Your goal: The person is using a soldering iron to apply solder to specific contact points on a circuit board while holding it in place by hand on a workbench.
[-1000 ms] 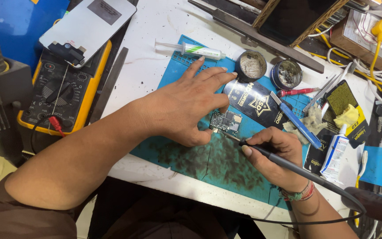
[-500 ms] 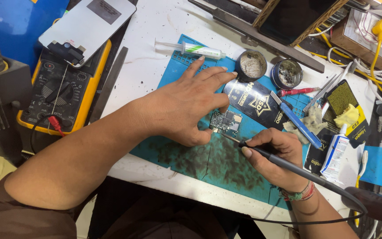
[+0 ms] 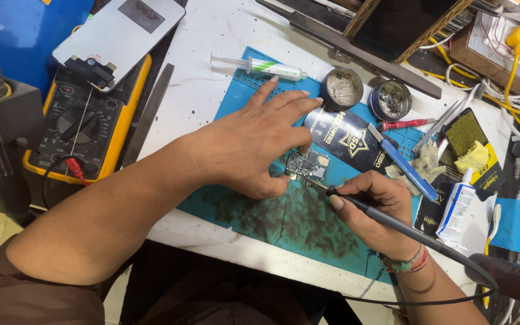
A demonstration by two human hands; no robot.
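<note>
Bench item: small circuit board (image 3: 306,165) under soldering iron (image 3: 392,219), lying on blue work mat (image 3: 236,207).
Left hand (image 3: 254,141) is pressing the board's left edge, fingers spread flat, gripping nothing. Right hand (image 3: 377,210) is closing around the iron, its tip touching the board's lower edge. Yellow multimeter (image 3: 82,129) is sitting well apart, left.

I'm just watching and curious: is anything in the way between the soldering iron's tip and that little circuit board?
Nothing visible. The right hand holds the soldering iron with its tip at the circuit board's lower edge. The left hand rests beside the board, steadying it, not across the tip's path.
</note>
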